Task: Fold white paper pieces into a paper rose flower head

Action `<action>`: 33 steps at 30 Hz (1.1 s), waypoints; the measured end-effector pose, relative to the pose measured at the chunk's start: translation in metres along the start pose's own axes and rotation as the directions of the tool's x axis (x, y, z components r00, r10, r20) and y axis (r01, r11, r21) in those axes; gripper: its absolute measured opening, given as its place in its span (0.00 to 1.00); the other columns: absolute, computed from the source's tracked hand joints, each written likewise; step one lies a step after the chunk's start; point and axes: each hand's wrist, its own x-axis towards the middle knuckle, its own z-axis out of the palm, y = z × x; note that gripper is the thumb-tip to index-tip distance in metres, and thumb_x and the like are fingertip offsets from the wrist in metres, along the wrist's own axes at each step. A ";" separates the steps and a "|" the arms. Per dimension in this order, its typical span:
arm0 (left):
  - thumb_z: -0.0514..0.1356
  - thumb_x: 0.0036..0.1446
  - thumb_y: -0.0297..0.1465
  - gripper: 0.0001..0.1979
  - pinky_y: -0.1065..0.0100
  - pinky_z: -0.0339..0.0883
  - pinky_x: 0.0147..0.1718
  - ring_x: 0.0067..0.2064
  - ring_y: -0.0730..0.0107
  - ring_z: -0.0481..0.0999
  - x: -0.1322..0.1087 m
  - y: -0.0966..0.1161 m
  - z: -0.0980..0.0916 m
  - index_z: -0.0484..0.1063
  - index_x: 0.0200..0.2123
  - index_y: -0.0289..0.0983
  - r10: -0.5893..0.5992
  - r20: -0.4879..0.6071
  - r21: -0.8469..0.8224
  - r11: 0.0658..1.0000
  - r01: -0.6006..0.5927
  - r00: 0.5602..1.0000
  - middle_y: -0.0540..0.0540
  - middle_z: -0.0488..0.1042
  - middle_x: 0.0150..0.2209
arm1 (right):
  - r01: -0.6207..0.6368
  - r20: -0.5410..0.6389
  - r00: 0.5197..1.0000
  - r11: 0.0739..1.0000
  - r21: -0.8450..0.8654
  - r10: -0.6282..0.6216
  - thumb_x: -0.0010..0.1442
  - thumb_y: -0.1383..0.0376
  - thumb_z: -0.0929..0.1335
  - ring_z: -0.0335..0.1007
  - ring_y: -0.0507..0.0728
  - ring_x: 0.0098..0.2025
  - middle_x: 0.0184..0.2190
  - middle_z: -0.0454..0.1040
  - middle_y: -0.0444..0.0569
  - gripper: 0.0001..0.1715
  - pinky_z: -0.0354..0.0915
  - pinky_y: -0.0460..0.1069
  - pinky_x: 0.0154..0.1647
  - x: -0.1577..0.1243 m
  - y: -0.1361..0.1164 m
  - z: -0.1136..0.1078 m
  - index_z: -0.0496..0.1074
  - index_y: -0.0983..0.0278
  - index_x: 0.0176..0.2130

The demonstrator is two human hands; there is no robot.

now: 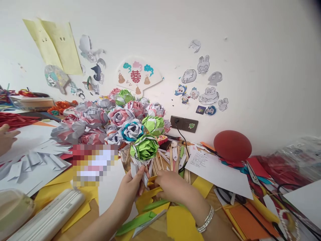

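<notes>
Biggest was heap of paper flowers (121, 115), beyond both hands. R hand (170, 184) came next, by yellow paper (145, 198); fingertips mostly hidden, couldn't tell its grip. L hand (130, 182) pinched folded white paper (134, 169), just below green flower (145, 148) at heap's front. Poss. fail: too-light L pinch could let folds slip/spring open; R hand bumping might skew them.

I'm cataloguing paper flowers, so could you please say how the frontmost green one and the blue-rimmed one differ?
The frontmost green flower is mainly green; the blue-rimmed flower is mostly white, with blue outer petals. The green flower sits nearer the left hand, the blue-rimmed flower farther back. Both have folded petals.
</notes>
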 end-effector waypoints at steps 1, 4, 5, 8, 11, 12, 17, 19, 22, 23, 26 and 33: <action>0.51 0.50 0.50 0.21 0.77 0.45 0.14 0.13 0.79 0.52 0.000 0.001 0.000 0.65 0.24 0.38 -0.006 -0.003 0.011 1.000 0.006 1.000 0.58 0.55 0.06 | 0.003 -0.008 1.000 1.000 -0.010 -0.003 0.51 0.63 0.70 0.70 0.61 0.36 0.36 0.73 0.53 0.13 0.59 0.48 0.29 0.001 0.001 0.001 0.75 0.67 0.37; 0.51 0.51 0.50 0.20 0.77 0.45 0.14 0.13 0.78 0.52 0.001 0.002 -0.001 0.64 0.24 0.38 -0.016 -0.001 -0.002 1.000 0.016 1.000 0.58 0.55 0.06 | -0.008 -0.051 0.999 1.000 -0.009 0.008 0.52 0.65 0.69 0.70 0.61 0.37 0.34 0.74 0.53 0.09 0.58 0.48 0.29 0.003 0.003 0.001 0.75 0.67 0.35; 0.51 0.51 0.50 0.20 0.77 0.46 0.14 0.13 0.78 0.52 0.001 0.002 -0.001 0.64 0.25 0.38 -0.014 0.003 -0.013 1.000 0.014 1.000 0.58 0.55 0.06 | -0.023 -0.064 0.998 1.000 -0.006 0.023 0.53 0.65 0.68 0.70 0.61 0.36 0.33 0.74 0.53 0.08 0.57 0.48 0.29 0.003 0.004 -0.001 0.75 0.67 0.34; 0.52 0.50 0.50 0.20 0.76 0.47 0.15 0.14 0.77 0.52 0.002 0.003 -0.001 0.64 0.27 0.38 -0.005 0.000 -0.047 0.999 0.005 1.000 0.59 0.56 0.06 | -0.094 -0.116 0.989 0.996 0.004 0.094 0.57 0.68 0.65 0.70 0.60 0.34 0.30 0.75 0.53 0.09 0.56 0.48 0.28 0.000 0.008 -0.009 0.75 0.68 0.30; 0.52 0.48 0.51 0.21 0.76 0.47 0.15 0.14 0.77 0.52 0.002 0.003 -0.001 0.65 0.28 0.38 -0.009 -0.004 -0.069 0.998 0.008 1.000 0.59 0.56 0.07 | -0.210 -0.209 0.954 0.977 0.044 0.215 0.60 0.71 0.60 0.70 0.59 0.33 0.29 0.74 0.54 0.14 0.55 0.47 0.27 -0.004 0.012 -0.019 0.73 0.68 0.30; 0.52 0.48 0.51 0.21 0.76 0.47 0.15 0.14 0.77 0.52 0.002 0.003 0.000 0.65 0.28 0.38 -0.008 0.006 -0.074 0.997 0.009 1.000 0.59 0.56 0.07 | -0.245 -0.240 0.938 0.968 0.059 0.252 0.61 0.72 0.59 0.69 0.58 0.32 0.30 0.74 0.53 0.15 0.54 0.47 0.27 -0.006 0.013 -0.022 0.73 0.68 0.31; 0.53 0.47 0.52 0.22 0.75 0.45 0.15 0.13 0.78 0.52 -0.001 0.002 0.002 0.65 0.28 0.38 -0.017 0.117 -0.034 0.999 0.021 0.993 0.58 0.57 0.07 | -0.251 -0.334 0.852 0.874 0.417 0.404 0.60 0.69 0.60 0.68 0.53 0.29 0.27 0.74 0.46 0.12 0.54 0.44 0.26 -0.007 0.002 -0.025 0.72 0.62 0.34; 0.52 0.47 0.53 0.22 0.75 0.45 0.14 0.13 0.78 0.51 -0.004 0.001 0.004 0.64 0.26 0.38 -0.025 0.159 -0.005 1.000 0.026 0.987 0.58 0.58 0.07 | -0.182 -0.334 0.836 0.794 0.580 0.436 0.58 0.67 0.62 0.67 0.52 0.28 0.27 0.74 0.44 0.09 0.55 0.44 0.25 -0.005 -0.007 -0.024 0.72 0.62 0.33; 0.53 0.46 0.53 0.22 0.74 0.47 0.15 0.13 0.79 0.53 -0.008 0.001 0.006 0.60 0.20 0.39 -0.001 0.165 0.028 1.000 -0.003 0.986 0.58 0.59 0.07 | -0.138 -0.385 0.818 0.797 0.588 0.426 0.54 0.69 0.65 0.66 0.51 0.28 0.29 0.73 0.44 0.06 0.55 0.43 0.27 -0.004 -0.019 -0.025 0.71 0.63 0.28; 0.54 0.45 0.54 0.23 0.74 0.47 0.15 0.13 0.79 0.54 -0.009 0.000 0.007 0.58 0.19 0.40 0.008 0.159 0.038 0.999 -0.014 0.987 0.58 0.59 0.07 | -0.140 -0.405 0.813 0.815 0.562 0.418 0.53 0.70 0.65 0.65 0.51 0.29 0.29 0.72 0.44 0.05 0.55 0.43 0.28 -0.004 -0.021 -0.026 0.70 0.63 0.26; 0.54 0.44 0.54 0.23 0.74 0.48 0.16 0.14 0.78 0.56 -0.009 -0.002 0.008 0.57 0.19 0.40 0.034 0.148 0.046 0.998 -0.041 0.988 0.58 0.59 0.07 | -0.167 -0.424 0.817 0.864 0.474 0.390 0.53 0.71 0.64 0.64 0.52 0.30 0.30 0.71 0.45 0.06 0.53 0.44 0.27 -0.007 -0.025 -0.029 0.69 0.64 0.26; 0.54 0.46 0.52 0.21 0.74 0.43 0.14 0.10 0.81 0.49 -0.005 -0.010 0.006 0.60 0.22 0.39 0.004 0.346 0.049 0.999 -0.023 0.938 0.59 0.58 0.05 | -0.166 -0.283 0.893 0.842 0.513 0.349 0.56 0.70 0.62 0.67 0.50 0.26 0.29 0.70 0.46 0.07 0.55 0.44 0.27 -0.016 -0.024 -0.034 0.66 0.64 0.27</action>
